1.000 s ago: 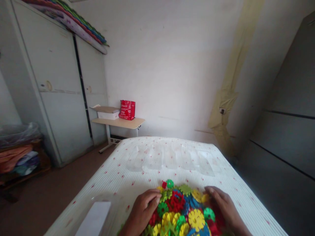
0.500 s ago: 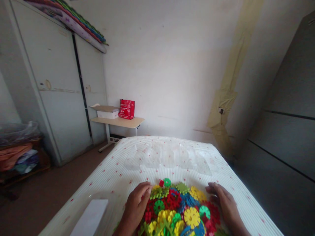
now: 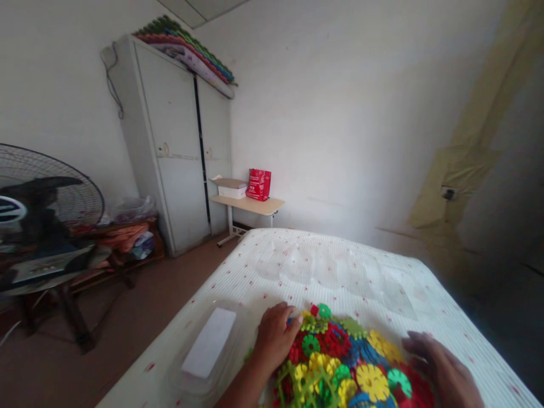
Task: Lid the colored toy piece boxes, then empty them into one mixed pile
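Observation:
A heap of coloured plastic snowflake discs [image 3: 344,365], red, yellow, green and blue, lies on the near end of a white mattress [image 3: 331,272] with small red dots. My left hand [image 3: 274,337] rests on the heap's left side, fingers curled loosely over the discs. At the heap's right edge my right hand [image 3: 444,368] lies flat with the fingers stretched out. Neither hand is seen lifting a disc.
A clear plastic lid with a white label [image 3: 210,348] lies on the mattress left of the heap. A fan [image 3: 38,198] and cluttered low table stand at the left. A white wardrobe [image 3: 178,153] and a small side table [image 3: 249,205] with a red bag stand beyond.
The view has swung left, bringing the fan and wardrobe into sight. My hands have spread slightly apart on the heap, which sits a little flatter.

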`<action>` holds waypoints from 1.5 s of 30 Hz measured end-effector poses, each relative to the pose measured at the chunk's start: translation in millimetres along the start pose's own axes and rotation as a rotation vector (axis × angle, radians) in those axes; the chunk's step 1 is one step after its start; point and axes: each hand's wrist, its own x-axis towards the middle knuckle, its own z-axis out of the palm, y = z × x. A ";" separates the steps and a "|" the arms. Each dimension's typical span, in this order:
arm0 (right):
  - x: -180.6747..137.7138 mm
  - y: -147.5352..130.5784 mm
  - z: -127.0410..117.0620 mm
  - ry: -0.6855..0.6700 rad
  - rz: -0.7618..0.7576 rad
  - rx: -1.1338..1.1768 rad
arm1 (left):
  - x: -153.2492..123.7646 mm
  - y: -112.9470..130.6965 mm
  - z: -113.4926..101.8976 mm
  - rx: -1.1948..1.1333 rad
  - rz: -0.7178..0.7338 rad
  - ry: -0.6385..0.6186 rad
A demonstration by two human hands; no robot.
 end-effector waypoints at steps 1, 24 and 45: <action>-1.9 -3.4 1.5 0.007 -0.001 0.001 | -0.3 0.7 -0.4 -0.022 0.006 -0.008; -13.4 -17.5 9.4 -0.014 -0.025 -0.010 | 2.3 2.3 2.4 -0.381 0.080 -0.146; -12.4 -17.1 18.2 -0.111 -0.173 -0.257 | 6.6 -8.0 11.6 -0.215 0.075 -0.177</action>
